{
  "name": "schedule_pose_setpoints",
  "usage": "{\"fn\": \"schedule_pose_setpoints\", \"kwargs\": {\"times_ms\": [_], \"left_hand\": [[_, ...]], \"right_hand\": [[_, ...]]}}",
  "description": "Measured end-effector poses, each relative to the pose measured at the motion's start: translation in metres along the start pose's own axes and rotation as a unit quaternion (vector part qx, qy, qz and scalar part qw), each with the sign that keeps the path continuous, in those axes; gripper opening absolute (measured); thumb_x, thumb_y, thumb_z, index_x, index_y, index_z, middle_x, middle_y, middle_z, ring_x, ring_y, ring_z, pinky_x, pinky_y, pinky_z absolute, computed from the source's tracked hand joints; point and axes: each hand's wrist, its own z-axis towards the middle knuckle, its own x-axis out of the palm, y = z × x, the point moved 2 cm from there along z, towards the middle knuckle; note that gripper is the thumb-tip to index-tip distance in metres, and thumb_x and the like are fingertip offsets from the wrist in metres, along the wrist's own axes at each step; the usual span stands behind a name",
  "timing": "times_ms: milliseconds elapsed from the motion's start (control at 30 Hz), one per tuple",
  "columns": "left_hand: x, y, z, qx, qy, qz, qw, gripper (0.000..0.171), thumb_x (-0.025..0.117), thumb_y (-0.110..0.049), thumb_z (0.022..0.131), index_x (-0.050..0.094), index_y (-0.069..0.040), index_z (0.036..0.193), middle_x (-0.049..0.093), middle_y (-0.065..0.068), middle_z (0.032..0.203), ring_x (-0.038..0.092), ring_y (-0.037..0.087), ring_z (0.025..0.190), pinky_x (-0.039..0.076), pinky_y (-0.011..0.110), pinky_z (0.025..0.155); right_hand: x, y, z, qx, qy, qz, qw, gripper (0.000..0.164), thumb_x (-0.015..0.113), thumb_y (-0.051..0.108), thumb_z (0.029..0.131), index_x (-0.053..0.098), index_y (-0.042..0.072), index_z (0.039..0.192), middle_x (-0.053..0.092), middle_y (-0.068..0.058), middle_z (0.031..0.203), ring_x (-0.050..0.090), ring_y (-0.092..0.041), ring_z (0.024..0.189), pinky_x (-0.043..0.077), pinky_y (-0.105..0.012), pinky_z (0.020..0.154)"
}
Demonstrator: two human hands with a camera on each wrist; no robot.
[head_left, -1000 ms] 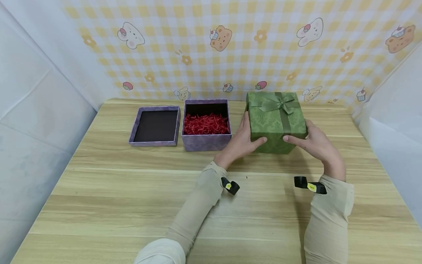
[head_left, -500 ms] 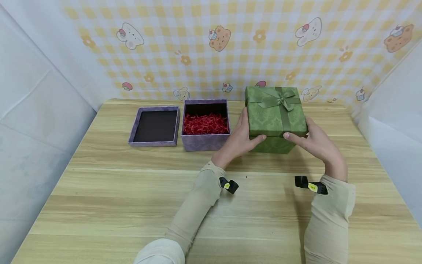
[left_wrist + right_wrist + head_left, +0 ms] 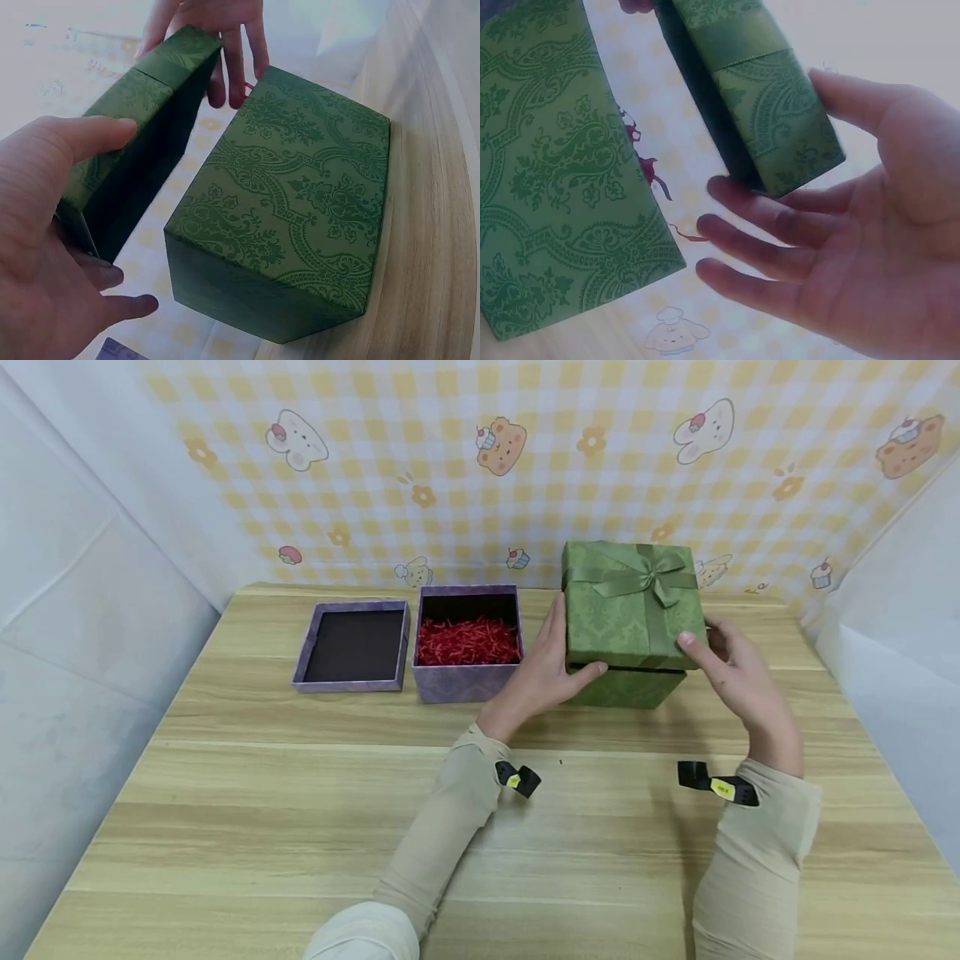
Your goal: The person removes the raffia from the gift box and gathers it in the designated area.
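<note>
A green patterned gift box lid [image 3: 611,618] with a ribbon bow is raised above its green box base [image 3: 626,688], leaving a gap between them. My left hand [image 3: 536,681] holds the lid's left side, thumb on the front face and fingers beneath in the left wrist view. At the lid's right corner, my right hand [image 3: 742,685] pinches it between thumb and index finger; its other fingers extend below the lid edge in the right wrist view. Strands of red shredded paper [image 3: 651,171] poke out at the base's rim. The inside of the base is hidden.
Left of the green box stands an open purple box [image 3: 468,683] filled with red paper shreds [image 3: 468,643]. Beside it lies the purple lid [image 3: 356,647], dark inside up. All rest on a wooden table [image 3: 300,802] before a yellow checked cloth [image 3: 420,443].
Both hands have lifted the green lid up from its base, and a dark gap has opened at the front. My right hand has shifted slightly right, its thumb now higher on the lid's corner.
</note>
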Motion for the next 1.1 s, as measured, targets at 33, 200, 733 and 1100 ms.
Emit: {"fn": "schedule_pose_setpoints", "kwargs": {"times_ms": [33, 200, 733, 1100], "left_hand": [[-0.001, -0.001, 0.0, 0.003, 0.001, -0.001, 1.0, 0.101, 0.059, -0.044, 0.089, -0.018, -0.012, 0.146, -0.016, 0.003, 0.153, -0.006, 0.009, 0.137, 0.014, 0.026, 0.109], [-0.003, -0.002, 0.001, 0.037, -0.009, -0.005, 0.9993, 0.101, 0.061, -0.039, 0.089, -0.016, -0.01, 0.147, -0.016, 0.002, 0.153, -0.007, 0.007, 0.136, 0.011, 0.023, 0.108], [-0.003, -0.005, 0.0, 0.061, -0.021, -0.013, 0.9978, 0.112, 0.067, -0.049, 0.081, -0.021, -0.021, 0.145, -0.016, -0.008, 0.152, -0.01, -0.001, 0.134, 0.01, 0.027, 0.109], [-0.001, -0.003, -0.002, 0.022, 0.015, -0.025, 0.9993, 0.102, 0.056, -0.057, 0.085, -0.017, -0.02, 0.146, -0.015, -0.004, 0.152, -0.008, 0.012, 0.139, 0.006, 0.03, 0.11]], "right_hand": [[-0.001, -0.001, 0.0, 0.005, -0.009, 0.006, 1.0, 0.072, 0.044, 0.041, 0.097, 0.016, -0.003, 0.146, 0.027, -0.03, 0.143, 0.029, -0.043, 0.129, 0.026, -0.058, 0.099], [-0.005, -0.002, -0.002, 0.02, -0.026, 0.021, 0.999, 0.072, 0.046, 0.043, 0.096, 0.018, 0.003, 0.148, 0.027, -0.026, 0.145, 0.029, -0.039, 0.13, 0.027, -0.056, 0.1], [-0.006, 0.004, -0.005, -0.024, -0.084, 0.033, 0.996, 0.061, 0.06, 0.029, 0.091, 0.034, 0.015, 0.145, 0.047, -0.012, 0.132, 0.045, -0.017, 0.121, 0.042, -0.016, 0.084], [-0.007, 0.01, -0.01, -0.109, -0.1, 0.159, 0.976, 0.057, 0.063, 0.0, 0.086, 0.04, 0.012, 0.136, 0.051, -0.005, 0.112, 0.058, -0.011, 0.094, 0.048, -0.014, 0.067]]}}
